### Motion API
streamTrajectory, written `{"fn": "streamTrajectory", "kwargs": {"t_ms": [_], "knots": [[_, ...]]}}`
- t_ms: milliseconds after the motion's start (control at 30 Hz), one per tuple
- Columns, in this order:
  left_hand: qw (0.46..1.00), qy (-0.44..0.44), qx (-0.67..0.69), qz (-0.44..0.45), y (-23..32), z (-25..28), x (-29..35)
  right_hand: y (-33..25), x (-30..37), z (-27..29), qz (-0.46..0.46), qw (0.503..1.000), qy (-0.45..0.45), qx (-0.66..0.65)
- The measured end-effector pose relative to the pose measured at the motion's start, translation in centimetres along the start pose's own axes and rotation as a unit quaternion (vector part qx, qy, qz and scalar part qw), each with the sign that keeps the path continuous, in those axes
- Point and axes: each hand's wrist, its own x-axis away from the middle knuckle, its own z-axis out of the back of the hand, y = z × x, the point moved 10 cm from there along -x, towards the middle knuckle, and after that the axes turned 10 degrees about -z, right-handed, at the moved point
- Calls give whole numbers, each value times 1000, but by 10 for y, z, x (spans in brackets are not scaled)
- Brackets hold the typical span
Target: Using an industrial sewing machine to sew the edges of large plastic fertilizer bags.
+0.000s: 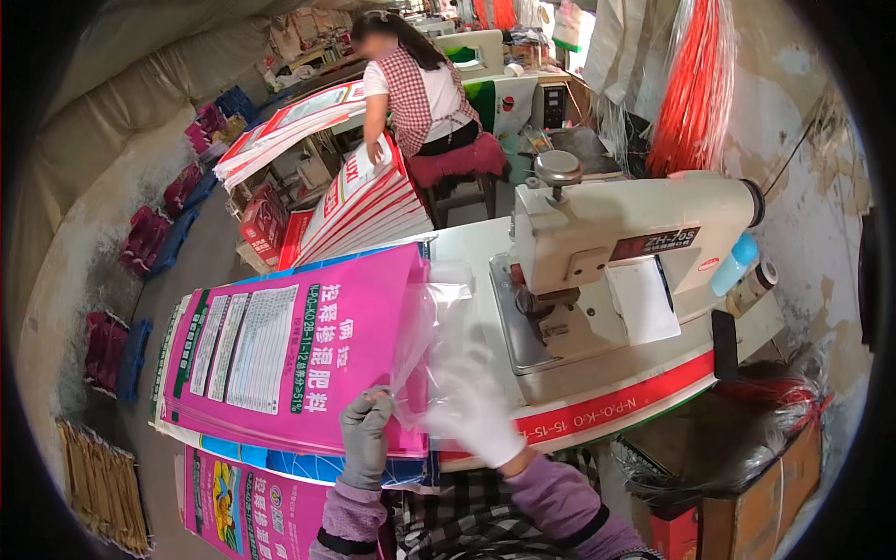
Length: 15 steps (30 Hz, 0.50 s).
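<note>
My left hand (366, 434), in a grey glove, is closed at the near corner of a pink printed bag's mouth, pinching the clear plastic liner (411, 359) that sticks out there. The pink bag (359, 308) lies on top of a stack of flat bags on the table. Just right of that liner is my right hand (481, 415), in a white glove; motion smears its fingers, so their grip cannot be made out. Beyond it stands a cream sewing machine (597, 233), its needle area (551, 322) to the right of the bags.
A blue bottle (735, 264) and a thread cone (754, 285) stand by the machine. A dark phone-like slab (724, 345) sits at the table edge. Ahead, a seated person (420, 93) handles red and white bags (359, 205). Cardboard boxes (761, 495) stand at lower right.
</note>
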Motion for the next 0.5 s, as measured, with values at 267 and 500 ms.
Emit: {"fn": "streamTrajectory", "kwargs": {"t_ms": [267, 500], "knots": [[789, -214, -566, -107, -70, 3, 7, 38, 26, -99, -170, 945, -101, -262], [919, -147, -193, 310, -61, 29, 1, 23, 47, -97, -17, 947, -268, -174]]}}
